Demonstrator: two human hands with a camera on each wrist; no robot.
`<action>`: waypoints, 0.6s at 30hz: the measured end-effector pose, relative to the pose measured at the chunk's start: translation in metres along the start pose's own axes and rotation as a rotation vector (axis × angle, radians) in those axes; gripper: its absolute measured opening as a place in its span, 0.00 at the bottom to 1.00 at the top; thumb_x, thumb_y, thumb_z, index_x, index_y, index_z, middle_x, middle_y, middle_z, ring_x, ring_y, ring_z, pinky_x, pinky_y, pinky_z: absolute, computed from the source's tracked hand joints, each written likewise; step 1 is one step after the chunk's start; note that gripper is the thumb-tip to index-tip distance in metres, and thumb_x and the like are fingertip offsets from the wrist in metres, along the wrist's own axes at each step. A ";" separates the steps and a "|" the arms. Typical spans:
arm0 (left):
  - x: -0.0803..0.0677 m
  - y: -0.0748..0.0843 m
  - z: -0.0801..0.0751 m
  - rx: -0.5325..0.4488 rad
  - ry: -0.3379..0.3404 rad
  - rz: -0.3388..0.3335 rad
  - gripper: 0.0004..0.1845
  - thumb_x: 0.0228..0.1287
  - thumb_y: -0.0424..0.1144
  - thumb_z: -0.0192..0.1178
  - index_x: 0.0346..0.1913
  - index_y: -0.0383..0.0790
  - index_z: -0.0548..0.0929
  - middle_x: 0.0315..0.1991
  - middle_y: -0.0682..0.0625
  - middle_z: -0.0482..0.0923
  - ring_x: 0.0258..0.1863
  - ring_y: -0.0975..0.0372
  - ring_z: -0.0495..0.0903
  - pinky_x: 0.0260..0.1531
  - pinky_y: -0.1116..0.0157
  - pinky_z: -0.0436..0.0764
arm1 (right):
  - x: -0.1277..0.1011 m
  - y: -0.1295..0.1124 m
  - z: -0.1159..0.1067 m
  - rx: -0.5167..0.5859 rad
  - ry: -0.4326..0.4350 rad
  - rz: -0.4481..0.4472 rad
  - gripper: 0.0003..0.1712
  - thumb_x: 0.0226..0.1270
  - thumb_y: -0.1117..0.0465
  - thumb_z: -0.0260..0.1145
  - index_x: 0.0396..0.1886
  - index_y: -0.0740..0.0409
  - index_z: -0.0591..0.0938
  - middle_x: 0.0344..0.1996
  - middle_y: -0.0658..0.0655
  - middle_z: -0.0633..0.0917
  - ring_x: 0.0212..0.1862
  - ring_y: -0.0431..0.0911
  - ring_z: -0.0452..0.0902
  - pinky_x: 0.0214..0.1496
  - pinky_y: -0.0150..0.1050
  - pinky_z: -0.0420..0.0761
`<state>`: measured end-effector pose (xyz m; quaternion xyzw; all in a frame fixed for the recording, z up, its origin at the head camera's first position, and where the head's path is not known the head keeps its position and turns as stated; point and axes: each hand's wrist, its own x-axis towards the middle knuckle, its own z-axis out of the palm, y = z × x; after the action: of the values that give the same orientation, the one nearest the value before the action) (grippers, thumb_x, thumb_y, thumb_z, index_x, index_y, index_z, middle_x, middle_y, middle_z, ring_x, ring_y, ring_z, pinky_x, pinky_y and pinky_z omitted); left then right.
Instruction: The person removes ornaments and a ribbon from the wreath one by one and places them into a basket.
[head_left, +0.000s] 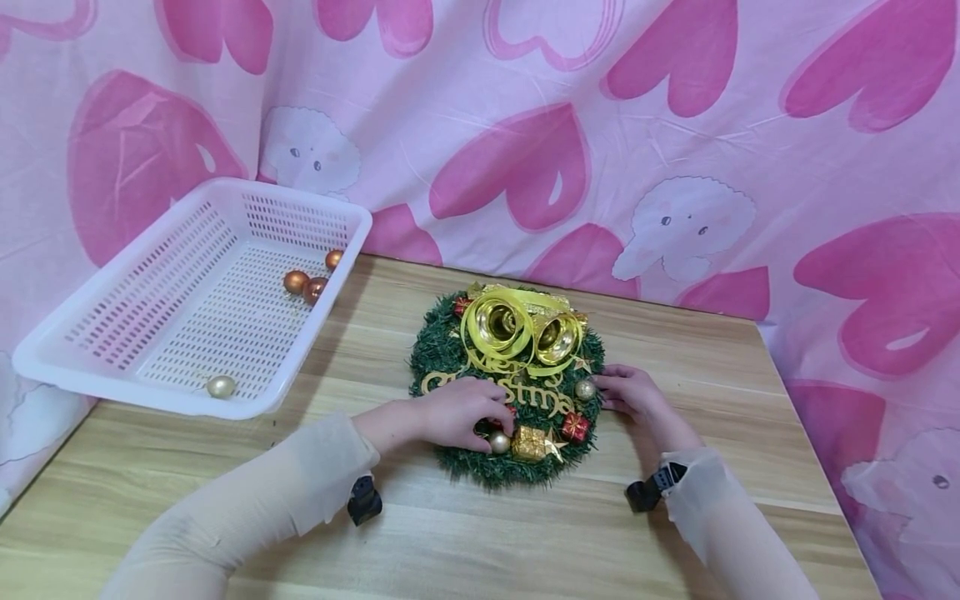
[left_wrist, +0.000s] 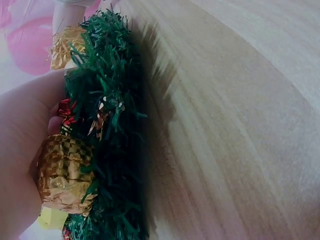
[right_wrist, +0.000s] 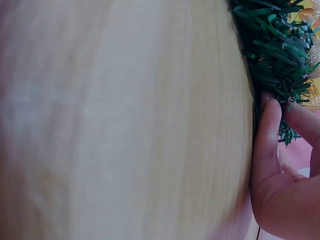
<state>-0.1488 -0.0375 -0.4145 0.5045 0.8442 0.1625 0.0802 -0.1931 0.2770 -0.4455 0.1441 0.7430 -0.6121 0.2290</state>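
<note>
A green Christmas wreath (head_left: 461,462) lies flat on the table, carrying gold bells (head_left: 501,323) wound in yellow ribbon and gold lettering (head_left: 536,398). My left hand (head_left: 461,410) reaches over its lower left part, thumb and fingers curled about a small gold ball (head_left: 500,442). Beside that ball sit a gold gift box (head_left: 529,443) and a red gift box (head_left: 575,427). With the right hand (head_left: 633,396) I grip the wreath's right edge near another gold ball (head_left: 585,390). In the right wrist view, thumb and finger pinch the green tinsel (right_wrist: 280,55).
A white plastic basket (head_left: 142,392) stands at the left of the wooden table (head_left: 675,533). Inside are several copper balls (head_left: 296,282) and one pale gold ball (head_left: 221,386). A pink heart-print cloth (head_left: 517,158) hangs behind the table.
</note>
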 end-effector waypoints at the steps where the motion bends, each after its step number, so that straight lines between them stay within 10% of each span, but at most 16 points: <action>1: 0.000 0.000 0.000 -0.011 0.001 0.000 0.14 0.50 0.47 0.69 0.42 0.55 0.82 0.33 0.59 0.72 0.34 0.69 0.68 0.44 0.68 0.72 | 0.000 0.000 0.000 0.001 -0.001 0.001 0.15 0.64 0.67 0.60 0.49 0.64 0.70 0.23 0.43 0.79 0.22 0.34 0.74 0.28 0.27 0.80; 11: 0.000 0.001 -0.001 0.022 0.000 0.021 0.15 0.50 0.46 0.69 0.44 0.55 0.82 0.32 0.57 0.69 0.32 0.69 0.65 0.40 0.69 0.72 | 0.000 -0.001 0.000 -0.006 -0.002 -0.005 0.13 0.64 0.67 0.59 0.47 0.64 0.70 0.23 0.43 0.78 0.23 0.34 0.74 0.28 0.27 0.80; 18: -0.001 -0.002 -0.001 -0.145 -0.009 -0.032 0.15 0.49 0.42 0.70 0.42 0.53 0.81 0.36 0.58 0.72 0.38 0.68 0.70 0.44 0.71 0.74 | -0.001 0.000 -0.001 -0.010 -0.008 -0.014 0.09 0.64 0.67 0.60 0.43 0.60 0.72 0.23 0.43 0.80 0.25 0.34 0.74 0.31 0.28 0.81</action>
<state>-0.1503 -0.0391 -0.4143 0.4845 0.8377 0.2197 0.1232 -0.1920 0.2776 -0.4449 0.1354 0.7463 -0.6104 0.2283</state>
